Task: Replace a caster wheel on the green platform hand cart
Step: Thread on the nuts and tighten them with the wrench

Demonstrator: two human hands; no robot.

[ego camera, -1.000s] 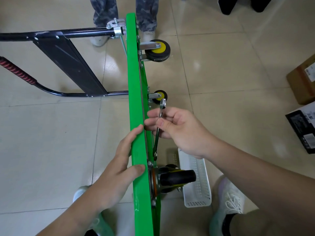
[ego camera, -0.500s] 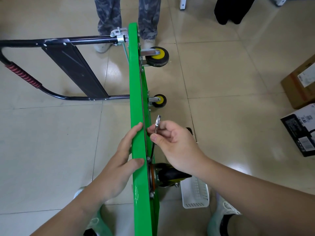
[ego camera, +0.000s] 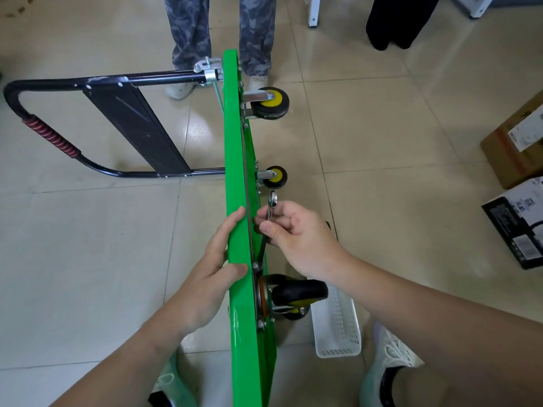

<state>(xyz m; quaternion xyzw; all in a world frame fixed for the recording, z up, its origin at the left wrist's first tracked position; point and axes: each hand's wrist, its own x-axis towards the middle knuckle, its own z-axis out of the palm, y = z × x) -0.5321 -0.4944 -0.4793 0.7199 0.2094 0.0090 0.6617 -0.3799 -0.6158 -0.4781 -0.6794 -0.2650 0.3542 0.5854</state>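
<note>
At frame centre, the left hand (ego camera: pixel 211 274) grips the upended green plastic platform cart (ego camera: pixel 235 177); the right hand (ego camera: pixel 296 233) pinches a slim steel wrench (ego camera: pixel 268 221) on a mounting bolt above the black swivel caster wheel (ego camera: pixel 296 292). Step: bolt turning. Next: swing the wrench, keeping it seated.

Scene evenly and brightly lit from overhead. Soft glare patches noted on the glossy floor tiles (ego camera: pixel 202 124) left of the green cart deck (ego camera: pixel 235 171), and a sheen low on the deck itself. Shadows faint and diffuse. Focus sharp throughout. Wide-angle bending seen at the frame edges.
</note>
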